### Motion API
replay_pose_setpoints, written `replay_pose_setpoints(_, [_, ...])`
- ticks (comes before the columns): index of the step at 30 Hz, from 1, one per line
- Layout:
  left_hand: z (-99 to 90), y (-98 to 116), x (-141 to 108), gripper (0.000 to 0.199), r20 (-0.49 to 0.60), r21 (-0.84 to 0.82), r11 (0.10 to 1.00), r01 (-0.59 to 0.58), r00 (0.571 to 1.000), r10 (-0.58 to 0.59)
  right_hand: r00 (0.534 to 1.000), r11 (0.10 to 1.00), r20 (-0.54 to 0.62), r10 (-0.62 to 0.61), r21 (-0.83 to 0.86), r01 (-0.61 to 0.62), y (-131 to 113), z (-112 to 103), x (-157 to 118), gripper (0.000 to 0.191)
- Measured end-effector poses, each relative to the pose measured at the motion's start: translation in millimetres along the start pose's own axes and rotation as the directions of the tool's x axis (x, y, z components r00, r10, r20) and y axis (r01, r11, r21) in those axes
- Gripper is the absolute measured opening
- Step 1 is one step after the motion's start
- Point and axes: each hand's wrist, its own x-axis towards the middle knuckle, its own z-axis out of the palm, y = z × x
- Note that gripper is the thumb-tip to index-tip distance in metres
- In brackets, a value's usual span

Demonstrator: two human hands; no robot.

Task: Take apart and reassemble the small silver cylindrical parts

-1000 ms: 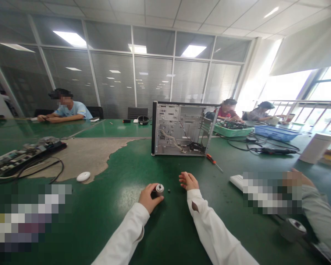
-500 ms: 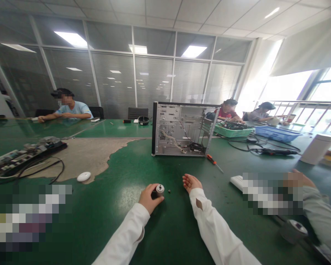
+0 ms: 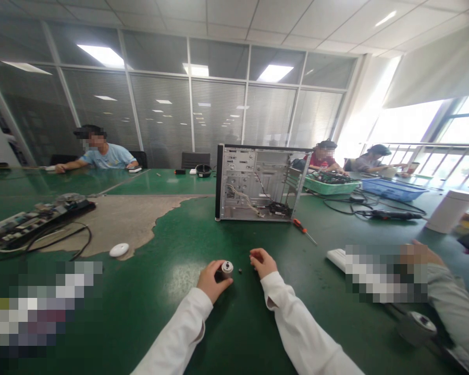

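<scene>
White sleeves run up from the bottom edge to two bare hands resting on the green table (image 3: 234, 333). The left hand (image 3: 210, 279) is curled around a small dark cylinder with a silver cap (image 3: 226, 269), fingers wrapped on its body so that it stands upright on the table. The right hand (image 3: 262, 262) lies just beside it, fingers bent loosely with the tips drawn together; whether they pinch anything is too small to tell. Between the two hands a tiny dark screw (image 3: 239, 271) sits on the table, touching neither.

To the right, a co-worker's grey sleeve (image 3: 453, 302) and hand (image 3: 418, 253) rest near a white block (image 3: 336, 256), and a grey roll of tape (image 3: 416, 327) lies close to the lower right corner. To the left, a small white round puck (image 3: 119, 249) lies at the edge of a worn brown patch (image 3: 121, 219) in the table surface.

Farther off, an orange-handled screwdriver (image 3: 301, 228) lies in front of an open computer case (image 3: 260, 182) that stands upright with loose wires inside. A circuit board with black cables (image 3: 31, 221) lies at the far left. Beyond, a green basket (image 3: 326, 185), a blue tray (image 3: 391, 188) and a white canister (image 3: 447, 210) stand at the right, and three people sit at the far side before a glass partition.
</scene>
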Motion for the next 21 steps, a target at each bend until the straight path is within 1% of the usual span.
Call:
replay_pose_setpoints(1, [0.3,-0.6,0.0,0.038,0.000,0.001,1.000,-0.002,1.000,0.002,0.997,0.995,0.032,-0.073,-0.071,0.075,-3.5,1.6,-4.3,0.017])
replay_pose_setpoints(2, [0.6,-1.2,0.0,0.037,0.000,0.002,1.000,-0.004,1.000,0.004,0.984,0.975,0.084,-0.156,-0.146,0.167,-7.8,3.3,-9.2,0.018])
replay_pose_setpoints(3, [0.9,-1.8,0.0,0.037,0.000,0.001,1.000,-0.006,1.000,0.006,0.959,0.941,0.154,-0.237,-0.209,0.266,-12.6,5.1,-14.8,0.020])
replay_pose_setpoints(5, [1.8,-3.0,0.1,0.037,0.006,-0.001,1.000,-0.014,1.000,0.014,0.881,0.860,0.312,-0.355,-0.261,0.439,-22.6,9.7,-27.2,0.027])
replay_pose_setpoints(7, [2.6,-4.0,0.4,0.035,0.024,0.006,0.999,-0.032,0.999,0.032,0.808,0.815,0.426,-0.408,-0.230,0.532,-30.8,15.3,-39.6,0.033])
replay_pose_setpoints(8, [2.9,-4.3,0.5,0.034,0.037,0.017,0.999,-0.041,0.998,0.040,0.781,0.795,0.458,-0.425,-0.223,0.564,-33.6,18.1,-44.8,0.036])
replay_pose_setpoints(9, [3.0,-4.3,0.6,0.034,0.053,0.036,0.998,-0.046,0.998,0.044,0.764,0.776,0.475,-0.436,-0.231,0.587,-35.5,20.6,-49.2,0.038])
replay_pose_setpoints(10, [3.1,-4.1,0.5,0.034,0.070,0.060,0.997,-0.047,0.997,0.043,0.759,0.760,0.479,-0.441,-0.251,0.600,-36.5,22.7,-52.4,0.039])
replay_pose_setpoints(13, [3.1,-1.9,-0.9,0.034,0.130,0.150,0.987,-0.050,0.991,0.031,0.773,0.733,0.461,-0.435,-0.317,0.602,-36.2,25.0,-56.1,0.039])
replay_pose_setpoints(16, [3.2,0.8,-3.2,0.034,0.190,0.210,0.973,-0.095,0.980,0.055,0.779,0.722,0.466,-0.420,-0.349,0.598,-36.7,21.5,-55.9,0.036])
replay_pose_setpoints(19, [2.8,2.0,-3.7,0.044,0.213,0.198,0.972,-0.125,0.974,0.081,0.774,0.699,0.489,-0.402,-0.381,0.605,-41.6,12.1,-59.0,0.035])
replay_pose_setpoints(21, [1.8,1.9,-2.5,0.051,0.203,0.168,0.979,-0.118,0.976,0.083,0.775,0.689,0.498,-0.389,-0.402,0.603,-45.8,0.8,-64.5,0.035])
